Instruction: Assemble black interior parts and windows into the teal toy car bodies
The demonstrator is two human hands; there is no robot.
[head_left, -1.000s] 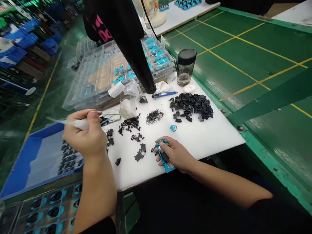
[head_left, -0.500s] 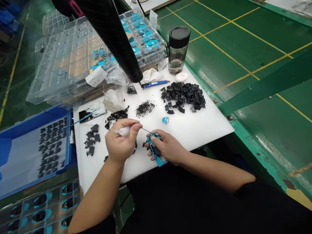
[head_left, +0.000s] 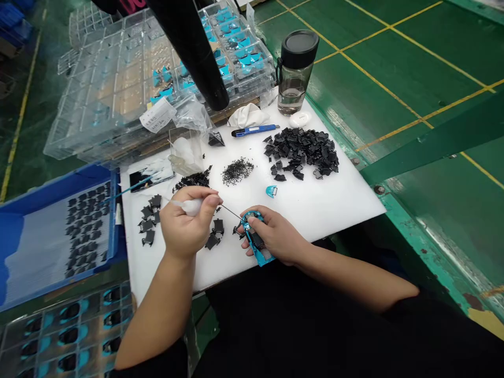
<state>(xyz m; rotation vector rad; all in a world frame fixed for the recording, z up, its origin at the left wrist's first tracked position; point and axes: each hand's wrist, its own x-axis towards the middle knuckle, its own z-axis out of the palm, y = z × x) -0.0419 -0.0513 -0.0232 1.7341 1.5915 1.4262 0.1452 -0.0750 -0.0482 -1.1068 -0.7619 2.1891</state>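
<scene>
My left hand (head_left: 187, 223) is closed around a thin metal pick (head_left: 230, 211), with something white (head_left: 192, 207) showing at the palm. The pick's tip meets the upper left edge of a blue plastic housing (head_left: 264, 257). That housing, with black pieces inside it, is gripped in my right hand (head_left: 277, 236), thumb on top. Beside the right fingers are small black parts (head_left: 237, 230). More black clip-like parts (head_left: 214, 234) lie between my hands. A small blue piece (head_left: 271, 191) rests on the white work surface (head_left: 311, 210) beyond my right hand.
Farther back are a pile of black parts (head_left: 303, 149), tiny black pins (head_left: 237, 171), a blue utility knife (head_left: 255, 130) and a lidded bottle (head_left: 293, 79). Clear compartment trays (head_left: 129, 84) stand back left; a blue bin (head_left: 23, 205) is at left. A black cylinder (head_left: 197, 58) hangs overhead.
My left hand has drawn slightly left, uncovering black parts between the hands and more of the pick. The housing stays in my right hand. The view has shifted a little.
</scene>
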